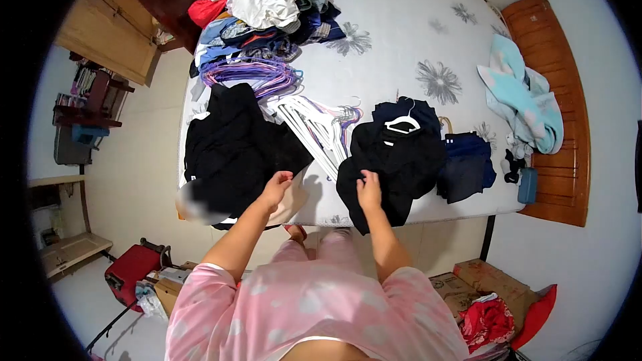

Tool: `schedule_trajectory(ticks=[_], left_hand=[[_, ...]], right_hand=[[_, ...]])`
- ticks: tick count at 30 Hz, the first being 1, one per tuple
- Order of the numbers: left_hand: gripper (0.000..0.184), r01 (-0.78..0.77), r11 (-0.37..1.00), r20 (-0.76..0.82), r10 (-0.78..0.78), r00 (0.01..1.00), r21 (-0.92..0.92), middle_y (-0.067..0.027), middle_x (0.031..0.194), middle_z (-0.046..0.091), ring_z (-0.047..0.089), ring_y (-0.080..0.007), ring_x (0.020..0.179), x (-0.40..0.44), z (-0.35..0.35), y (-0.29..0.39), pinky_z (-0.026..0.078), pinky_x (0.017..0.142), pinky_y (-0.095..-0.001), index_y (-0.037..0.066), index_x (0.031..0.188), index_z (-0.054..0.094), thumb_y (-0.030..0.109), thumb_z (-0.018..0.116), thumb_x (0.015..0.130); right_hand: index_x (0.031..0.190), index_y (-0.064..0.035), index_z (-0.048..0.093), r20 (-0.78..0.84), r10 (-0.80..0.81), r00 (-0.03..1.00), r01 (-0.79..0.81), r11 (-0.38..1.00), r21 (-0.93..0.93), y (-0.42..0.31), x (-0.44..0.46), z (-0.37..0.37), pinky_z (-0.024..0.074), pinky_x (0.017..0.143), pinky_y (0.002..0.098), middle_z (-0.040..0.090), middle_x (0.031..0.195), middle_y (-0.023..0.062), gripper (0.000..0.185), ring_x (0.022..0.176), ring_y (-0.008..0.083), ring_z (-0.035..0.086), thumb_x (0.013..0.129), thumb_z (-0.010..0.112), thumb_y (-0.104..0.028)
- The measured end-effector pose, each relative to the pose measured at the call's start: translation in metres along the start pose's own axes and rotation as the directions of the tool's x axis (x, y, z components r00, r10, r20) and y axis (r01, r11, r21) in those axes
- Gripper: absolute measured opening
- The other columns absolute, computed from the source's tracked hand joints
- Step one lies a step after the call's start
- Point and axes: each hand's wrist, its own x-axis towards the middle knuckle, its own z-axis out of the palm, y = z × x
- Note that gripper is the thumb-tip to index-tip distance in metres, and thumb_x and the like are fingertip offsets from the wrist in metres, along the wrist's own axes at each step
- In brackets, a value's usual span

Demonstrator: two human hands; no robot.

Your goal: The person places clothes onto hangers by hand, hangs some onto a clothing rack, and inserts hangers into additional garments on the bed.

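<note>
My left hand (275, 191) is held above the bed's front edge, fingers loosely extended and nothing in them. It is beside a heap of black clothes (231, 140). My right hand (368, 191) lies over a black garment (394, 170), its fingers loosely stretched out. A white hanger (402, 124) shows at that garment's neck. Between the two dark piles lie several white hangers (314, 130), with some purple ones at their right side.
Purple hangers (251, 75) lie behind the black heap, below a large pile of mixed clothes (261, 0). Folded navy clothes (465, 167) are at the right. A pale blue blanket (525, 93) rests against the wooden headboard (558, 120). Cardboard boxes (491, 281) stand on the floor.
</note>
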Motion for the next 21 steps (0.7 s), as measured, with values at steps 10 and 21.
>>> schedule_trajectory(ticks=[10, 21], left_hand=[[0.027, 0.122, 0.988, -0.132, -0.133, 0.982, -0.092, -0.0042, 0.109, 0.059, 0.054, -0.0133, 0.098, -0.023, -0.059, 0.025, 0.041, 0.089, -0.0254, 0.005, 0.116, 0.054, 0.002, 0.053, 0.089], [0.022, 0.171, 0.965, -0.178, -0.207, 0.962, -0.198, -0.0021, 0.110, 0.060, 0.054, -0.0110, 0.097, -0.046, -0.070, 0.010, 0.041, 0.083, -0.0250, 0.007, 0.116, 0.054, 0.009, 0.052, 0.094]], right_hand=[[0.108, -0.0033, 0.056, 0.121, 0.015, 0.992, -0.009, 0.999, -0.052, -0.023, 0.047, 0.109, 0.0486, 0.083, 0.0405, 0.057, 0.107, 0.0169, 0.028, 0.096, 0.0351, 0.059, 0.082, 0.066, -0.009], [0.111, -0.0006, 0.056, 0.327, 0.289, 0.900, -0.055, 0.818, -0.573, 0.008, 0.132, 0.144, 0.0521, 0.083, 0.0427, 0.056, 0.116, 0.0202, 0.042, 0.102, 0.0349, 0.061, 0.081, 0.067, -0.028]])
